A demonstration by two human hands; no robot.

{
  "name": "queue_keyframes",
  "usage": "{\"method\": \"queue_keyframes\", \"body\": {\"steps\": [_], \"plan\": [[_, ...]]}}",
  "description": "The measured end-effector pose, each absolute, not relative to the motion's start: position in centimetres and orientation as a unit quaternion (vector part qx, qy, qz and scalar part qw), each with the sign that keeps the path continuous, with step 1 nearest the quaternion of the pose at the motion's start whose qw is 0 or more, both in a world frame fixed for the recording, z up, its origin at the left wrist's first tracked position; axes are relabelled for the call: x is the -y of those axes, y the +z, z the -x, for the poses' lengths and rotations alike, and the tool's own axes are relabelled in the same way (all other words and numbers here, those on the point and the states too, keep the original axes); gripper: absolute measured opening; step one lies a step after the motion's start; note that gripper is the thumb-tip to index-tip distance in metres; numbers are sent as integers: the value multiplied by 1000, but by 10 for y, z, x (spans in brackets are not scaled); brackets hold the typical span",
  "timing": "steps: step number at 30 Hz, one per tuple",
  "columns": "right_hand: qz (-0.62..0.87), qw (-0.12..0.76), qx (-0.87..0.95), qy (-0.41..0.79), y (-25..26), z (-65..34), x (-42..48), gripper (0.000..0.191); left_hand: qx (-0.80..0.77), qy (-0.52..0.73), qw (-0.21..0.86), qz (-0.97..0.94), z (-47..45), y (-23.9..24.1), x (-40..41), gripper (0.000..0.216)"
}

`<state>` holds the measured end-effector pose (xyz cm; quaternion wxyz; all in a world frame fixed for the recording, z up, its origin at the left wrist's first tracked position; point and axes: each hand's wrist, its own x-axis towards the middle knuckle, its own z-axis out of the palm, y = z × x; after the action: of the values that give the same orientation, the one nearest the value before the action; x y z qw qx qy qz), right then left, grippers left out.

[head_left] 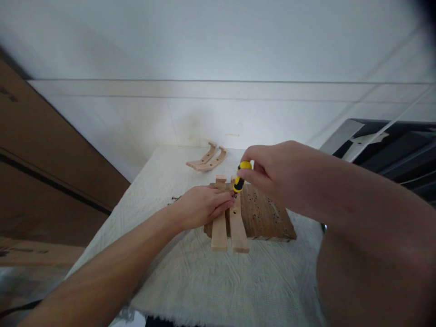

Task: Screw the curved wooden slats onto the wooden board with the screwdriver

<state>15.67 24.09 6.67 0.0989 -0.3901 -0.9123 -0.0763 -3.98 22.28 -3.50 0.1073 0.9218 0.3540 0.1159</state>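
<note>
My right hand [264, 165] is wrapped round a short yellow and black screwdriver [239, 180], which leans with its tip down on a pale wooden hook [238, 229]. The fingertips of my left hand [204, 205] are pressed together right beside that tip. Whatever they pinch there is too small to make out. Under my left fingers lies a second wooden hook [219, 236], side by side with the first. Both hooks rest across a brown wooden board [267, 218] with many small holes, and their near ends stick out past its front edge. An open hole shows in the right hook.
Two more curved wooden hooks [207, 160] lie at the back of the cloth-covered table [204, 281]. Some screws [173, 200] are left of my left hand. A white wall [190, 122] stands behind, cardboard boxes [51, 163] at left, dark objects [402, 154] at right.
</note>
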Motion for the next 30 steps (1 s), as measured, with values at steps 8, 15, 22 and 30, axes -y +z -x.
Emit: {"method": "queue_keyframes", "body": {"steps": [8, 15, 22, 30], "plan": [[363, 113, 922, -76, 66, -153, -250, 29, -340, 119, 94, -928, 40, -37, -222, 36], [383, 96, 915, -79, 67, -153, -239, 31, -348, 114, 80, -927, 40, -37, -219, 36], [406, 29, 907, -107, 76, -150, -234, 27, -364, 108, 70, -923, 38, -36, -215, 36], [384, 54, 920, -61, 74, -150, -236, 24, -372, 107, 59, -920, 36, -33, -214, 36]]}}
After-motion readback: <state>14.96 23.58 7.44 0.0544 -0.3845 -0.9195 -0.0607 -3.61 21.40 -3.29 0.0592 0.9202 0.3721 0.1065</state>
